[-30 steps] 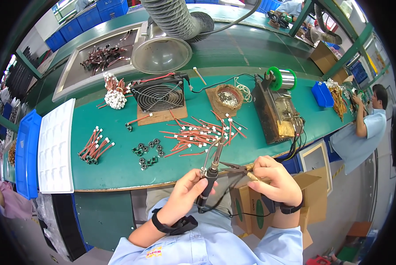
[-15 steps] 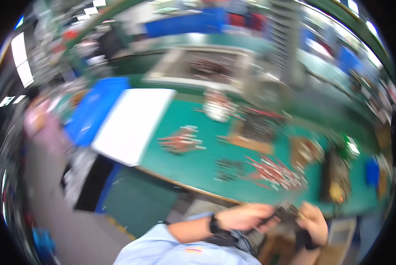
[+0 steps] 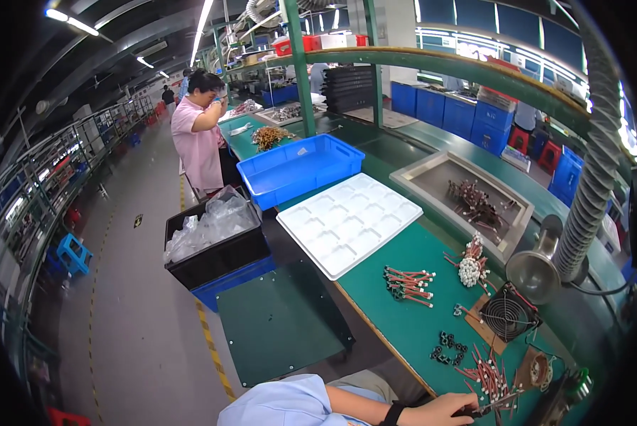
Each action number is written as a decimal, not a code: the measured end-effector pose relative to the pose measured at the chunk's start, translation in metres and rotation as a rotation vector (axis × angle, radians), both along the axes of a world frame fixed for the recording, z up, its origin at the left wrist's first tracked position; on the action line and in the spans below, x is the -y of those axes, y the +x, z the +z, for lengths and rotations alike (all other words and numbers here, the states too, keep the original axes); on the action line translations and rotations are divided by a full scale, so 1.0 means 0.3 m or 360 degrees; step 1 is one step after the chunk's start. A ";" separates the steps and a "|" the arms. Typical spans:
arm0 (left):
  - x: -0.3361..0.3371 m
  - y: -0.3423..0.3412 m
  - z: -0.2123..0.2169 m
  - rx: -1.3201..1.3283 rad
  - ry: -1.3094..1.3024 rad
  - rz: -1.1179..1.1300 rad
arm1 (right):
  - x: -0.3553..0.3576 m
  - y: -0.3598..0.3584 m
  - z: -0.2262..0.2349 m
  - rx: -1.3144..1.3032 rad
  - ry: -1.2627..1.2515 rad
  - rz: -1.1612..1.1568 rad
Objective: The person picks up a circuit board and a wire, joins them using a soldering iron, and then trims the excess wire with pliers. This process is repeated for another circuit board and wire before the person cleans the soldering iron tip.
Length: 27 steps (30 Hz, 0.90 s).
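At the lower right edge, my left hand (image 3: pixel 442 410) is bent over the bench edge, its fingers closed round a small black part (image 3: pixel 467 412) that they mostly hide. A thin metallic strip-like tool (image 3: pixel 501 402) shows just beyond the fingertips; what holds it I cannot tell. My right hand is out of the picture. Close by lies a loose heap of red wire leads (image 3: pixel 490 376) with pale ends. Several small black parts (image 3: pixel 447 349) lie left of that heap.
A small black fan (image 3: pixel 508 312) stands on cardboard beside a metal fume hood (image 3: pixel 535 273). Red-wired pieces (image 3: pixel 409 284) and a white-tipped bundle (image 3: pixel 471 270) lie farther off. Beyond are a white compartment tray (image 3: pixel 350 224), a blue bin (image 3: pixel 300 170) and a person in pink (image 3: pixel 201 142).
My view has swung left and up, so the bench and hands sit lower and farther right. My right hand, visible earlier, has left the picture.
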State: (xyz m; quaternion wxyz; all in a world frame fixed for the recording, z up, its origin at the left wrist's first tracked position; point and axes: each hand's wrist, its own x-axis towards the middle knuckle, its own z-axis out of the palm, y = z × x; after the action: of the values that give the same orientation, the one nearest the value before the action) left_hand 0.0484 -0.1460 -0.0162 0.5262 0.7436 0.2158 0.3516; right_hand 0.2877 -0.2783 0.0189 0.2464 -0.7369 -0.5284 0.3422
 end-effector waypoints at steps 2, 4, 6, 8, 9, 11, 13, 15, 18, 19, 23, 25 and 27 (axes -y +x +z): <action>-0.017 -0.002 0.041 0.0027 -0.0661 -0.0335 | 0.068 0.065 -0.096 -0.0247 0.0422 -0.0209; -0.036 -0.018 0.046 0.0156 -0.0927 -0.0464 | 0.046 0.078 -0.104 -0.0066 0.0608 0.0067; -0.051 -0.034 0.051 0.0410 -0.1478 -0.0754 | 0.031 0.081 -0.104 0.0306 0.0946 0.0589; -0.044 -0.034 0.050 0.0447 -0.1546 -0.0835 | 0.016 0.057 -0.106 0.0039 0.0815 0.0431; -0.036 -0.029 0.044 0.0478 -0.1628 -0.0916 | 0.008 0.036 -0.104 -0.0233 0.0669 0.0268; -0.018 -0.035 0.030 0.0523 -0.1700 -0.0988 | 0.003 -0.003 -0.088 -0.0497 0.0519 0.0122; -0.010 -0.040 0.018 0.0503 -0.1677 -0.1024 | -0.002 -0.038 -0.060 -0.0570 0.0387 -0.0057; -0.002 -0.045 0.013 0.0495 -0.1676 -0.1042 | 0.008 -0.045 -0.054 -0.0605 0.0311 -0.0150; 0.018 -0.047 0.000 0.0215 -0.1117 -0.0708 | 0.046 -0.033 -0.067 -0.0205 0.0662 0.0247; 0.017 -0.034 -0.021 0.0209 -0.1133 -0.0726 | 0.042 -0.044 -0.051 -0.0203 0.0648 0.0226; 0.058 0.024 -0.089 0.0181 0.0274 0.0111 | 0.010 -0.136 0.066 0.0056 -0.0140 -0.0044; 0.025 -0.015 -0.066 0.0113 -0.0260 -0.0132 | -0.034 -0.164 0.026 0.0027 0.0734 0.0047; -0.008 -0.054 -0.026 0.0109 -0.1018 -0.0420 | -0.058 -0.150 0.075 -0.0159 0.0564 0.0064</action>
State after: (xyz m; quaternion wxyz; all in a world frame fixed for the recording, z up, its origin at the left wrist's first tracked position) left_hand 0.0321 -0.1437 -0.0240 0.7805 0.5503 0.1993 0.2198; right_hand 0.2426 -0.2609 0.0414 0.3915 -0.6533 -0.5821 0.2848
